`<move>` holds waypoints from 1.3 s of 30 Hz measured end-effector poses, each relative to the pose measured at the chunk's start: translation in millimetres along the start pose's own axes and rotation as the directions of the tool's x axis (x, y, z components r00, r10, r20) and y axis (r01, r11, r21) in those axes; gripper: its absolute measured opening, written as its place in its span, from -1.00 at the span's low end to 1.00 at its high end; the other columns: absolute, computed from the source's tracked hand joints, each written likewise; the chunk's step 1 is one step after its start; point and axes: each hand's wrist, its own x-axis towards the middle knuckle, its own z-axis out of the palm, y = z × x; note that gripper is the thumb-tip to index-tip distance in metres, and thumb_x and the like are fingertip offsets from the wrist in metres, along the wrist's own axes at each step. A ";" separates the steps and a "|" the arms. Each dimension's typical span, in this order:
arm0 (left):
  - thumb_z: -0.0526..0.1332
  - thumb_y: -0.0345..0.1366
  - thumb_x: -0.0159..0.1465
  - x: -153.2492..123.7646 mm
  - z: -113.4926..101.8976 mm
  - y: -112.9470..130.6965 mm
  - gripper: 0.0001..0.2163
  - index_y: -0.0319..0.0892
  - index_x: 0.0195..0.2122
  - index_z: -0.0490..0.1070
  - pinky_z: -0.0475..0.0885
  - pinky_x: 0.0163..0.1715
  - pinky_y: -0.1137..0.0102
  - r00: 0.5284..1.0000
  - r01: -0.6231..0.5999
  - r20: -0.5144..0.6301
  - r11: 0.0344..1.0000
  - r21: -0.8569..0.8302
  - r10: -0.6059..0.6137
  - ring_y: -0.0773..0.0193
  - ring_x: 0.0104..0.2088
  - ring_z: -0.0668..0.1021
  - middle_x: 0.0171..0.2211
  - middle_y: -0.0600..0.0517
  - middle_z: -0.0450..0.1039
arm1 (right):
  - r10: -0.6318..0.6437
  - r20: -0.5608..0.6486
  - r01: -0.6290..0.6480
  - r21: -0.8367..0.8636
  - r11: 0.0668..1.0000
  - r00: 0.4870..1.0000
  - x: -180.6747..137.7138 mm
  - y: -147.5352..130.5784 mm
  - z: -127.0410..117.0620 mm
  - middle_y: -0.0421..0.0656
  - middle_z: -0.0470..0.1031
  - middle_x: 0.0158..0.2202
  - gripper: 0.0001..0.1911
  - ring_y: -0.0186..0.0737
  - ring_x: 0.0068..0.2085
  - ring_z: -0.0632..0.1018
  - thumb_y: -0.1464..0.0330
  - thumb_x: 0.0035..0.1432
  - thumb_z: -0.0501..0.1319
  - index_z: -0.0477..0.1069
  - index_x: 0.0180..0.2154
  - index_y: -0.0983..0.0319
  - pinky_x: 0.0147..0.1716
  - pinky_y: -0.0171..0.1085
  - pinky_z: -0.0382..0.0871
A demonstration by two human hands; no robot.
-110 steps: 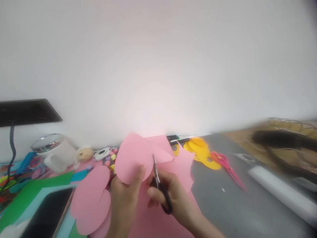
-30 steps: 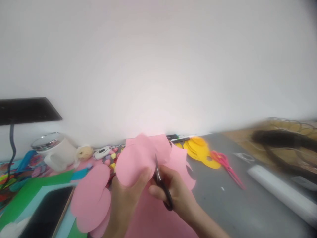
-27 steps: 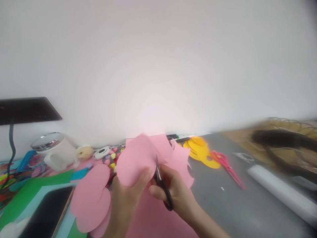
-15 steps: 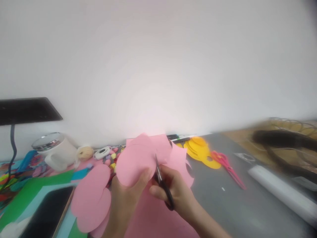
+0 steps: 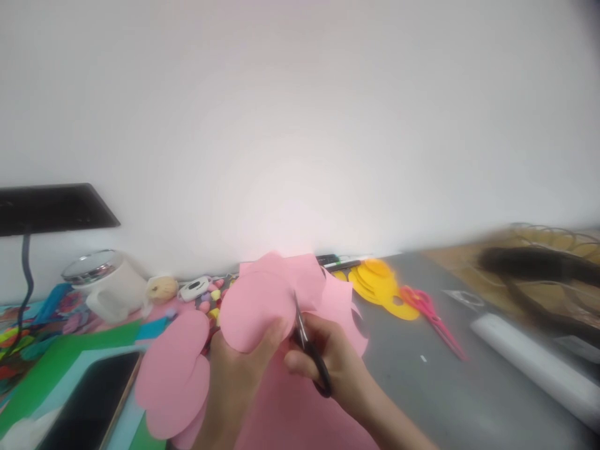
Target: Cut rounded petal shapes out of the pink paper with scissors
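Between thumb and fingers, my left hand (image 5: 241, 369) pinches a rounded piece of pink paper (image 5: 255, 309). My right hand (image 5: 330, 356) grips black-handled scissors (image 5: 309, 350), whose blades lie at the right edge of that piece. Behind the blades, more pink paper with curved cut-outs (image 5: 340, 306) spreads out. Below both hands lies a pink sheet (image 5: 300, 406). To the left of my left hand, several cut pink ovals (image 5: 173, 375) overlap. The fingers under the paper are hidden.
Yellow paper circles (image 5: 375, 281) and pink scissors (image 5: 434, 319) lie to the right, beside a white roll (image 5: 534, 362). On the left are a phone (image 5: 94, 400), green paper (image 5: 51, 375) and a white mug (image 5: 110, 290). A wall (image 5: 300, 125) rises behind the table.
The far edge of the rounded piece now shows as a smoother curve, and the pink paper behind the blades has shifted slightly. Both hands keep nearly the same place and grip.
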 end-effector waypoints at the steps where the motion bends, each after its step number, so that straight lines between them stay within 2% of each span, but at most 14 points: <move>1: 0.36 0.05 -0.15 -0.2 -0.3 0.2 -0.48 -0.27 -0.28 0.52 0.43 -0.21 0.08 1.000 0.010 0.007 1.000 0.002 -0.010 -0.11 -0.24 0.57 -0.37 -0.17 0.57 | 0.007 -0.001 -0.007 0.001 1.000 1.000 0.1 0.2 0.0 -0.32 0.15 -0.56 -0.56 -0.40 -0.53 0.15 0.10 -0.13 0.42 0.24 -0.52 0.22 -0.57 -0.38 0.07; 6: 0.35 0.05 -0.16 -1.5 -1.0 6.2 -0.54 -0.26 -0.40 0.52 0.44 -0.31 0.11 0.998 0.055 0.022 0.998 0.020 -0.055 -0.08 -0.32 0.57 -0.45 -0.15 0.55 | 0.044 -0.010 -0.044 0.000 0.999 0.999 0.0 2.9 -0.3 -0.32 0.18 -0.57 -0.59 -0.41 -0.54 0.17 0.11 -0.11 0.40 0.28 -0.51 0.25 -0.57 -0.38 0.07; 12: 0.36 -0.05 -0.17 -0.6 1.7 9.9 -0.57 -0.26 -0.33 0.53 0.45 -0.26 0.18 1.000 -0.013 -0.004 0.998 -0.058 0.013 -0.05 -0.26 0.57 -0.45 -0.09 0.56 | 0.071 -0.035 -0.071 -0.007 0.997 0.997 -0.9 3.3 -0.5 -0.33 0.22 -0.60 -0.64 -0.41 -0.57 0.23 0.16 -0.12 0.40 0.32 -0.50 0.26 -0.58 -0.39 0.13; 19: 0.34 -0.07 -0.14 -2.3 0.5 12.9 -0.64 -0.24 -0.40 0.52 0.44 -0.32 0.22 1.000 0.015 0.023 0.999 -0.050 -0.014 -0.01 -0.30 0.57 -0.43 -0.08 0.56 | 0.085 -0.044 -0.085 -0.005 0.996 0.995 -0.6 0.6 0.6 -0.29 0.31 -0.61 -0.68 -0.38 -0.59 0.35 0.21 -0.12 0.38 0.33 -0.49 0.27 -0.61 -0.39 0.23; 23: 0.35 -0.02 -0.15 -1.9 -1.2 11.3 -0.67 -0.22 -0.56 0.46 0.41 -0.47 0.28 0.999 0.039 0.029 0.999 -0.019 -0.039 0.08 -0.46 0.53 -0.56 -0.05 0.50 | 0.088 -0.045 -0.088 -0.008 0.996 0.995 -0.9 0.4 -0.2 -0.31 0.30 -0.64 -0.70 -0.40 -0.61 0.34 0.22 -0.12 0.38 0.34 -0.48 0.27 -0.63 -0.41 0.23; 27: 0.36 -0.05 -0.11 0.4 -3.1 5.1 -0.70 -0.19 -0.65 0.39 0.38 -0.56 0.35 0.994 0.056 0.101 0.992 -0.110 -0.045 0.20 -0.56 0.47 -0.66 0.04 0.41 | 0.102 -0.041 -0.102 0.011 0.995 0.994 -1.2 -1.2 -0.2 -0.30 0.32 -0.65 -0.68 -0.41 -0.63 0.34 0.21 -0.11 0.39 0.35 -0.47 0.28 -0.65 -0.42 0.23; 30: 0.37 -0.08 -0.10 1.6 -4.0 0.8 -0.71 -0.19 -0.64 0.39 0.40 -0.54 0.37 0.988 0.074 0.149 0.987 -0.140 -0.053 0.19 -0.53 0.50 -0.64 0.03 0.43 | 0.116 -0.043 -0.115 0.008 0.993 0.992 -0.9 -2.5 1.7 -0.30 0.32 -0.66 -0.65 -0.40 -0.64 0.34 0.18 -0.13 0.40 0.36 -0.46 0.29 -0.66 -0.43 0.22; 34: 0.38 -0.08 -0.10 -0.5 -1.7 2.2 -0.71 -0.20 -0.54 0.41 0.39 -0.62 0.38 0.996 0.047 0.088 0.987 -0.155 -0.033 0.22 -0.58 0.48 -0.64 0.06 0.41 | 0.123 -0.032 -0.122 0.025 0.992 0.992 -0.7 -3.2 5.1 -0.30 0.30 -0.63 -0.59 -0.38 -0.63 0.36 0.14 -0.19 0.43 0.35 -0.46 0.28 -0.65 -0.40 0.23; 36: 0.37 -0.05 -0.09 -2.3 0.2 4.8 -0.69 -0.19 -0.50 0.42 0.37 -0.67 0.38 0.995 0.056 0.095 0.984 -0.167 -0.040 0.21 -0.60 0.47 -0.63 0.06 0.41 | 0.125 -0.025 -0.124 0.033 0.992 0.992 -0.5 -2.7 5.3 -0.30 0.30 -0.61 -0.60 -0.37 -0.61 0.37 0.15 -0.18 0.43 0.34 -0.45 0.27 -0.63 -0.39 0.24; 39: 0.37 -0.03 -0.12 -4.0 1.4 7.4 -0.64 -0.22 -0.43 0.48 0.46 -0.48 0.28 0.995 0.067 0.080 0.993 -0.093 -0.060 0.06 -0.41 0.56 -0.49 -0.05 0.53 | 0.095 -0.021 -0.094 0.044 0.995 0.995 -0.1 -1.4 2.7 -0.30 0.28 -0.59 -0.62 -0.39 -0.58 0.31 0.19 -0.16 0.44 0.32 -0.48 0.27 -0.59 -0.39 0.20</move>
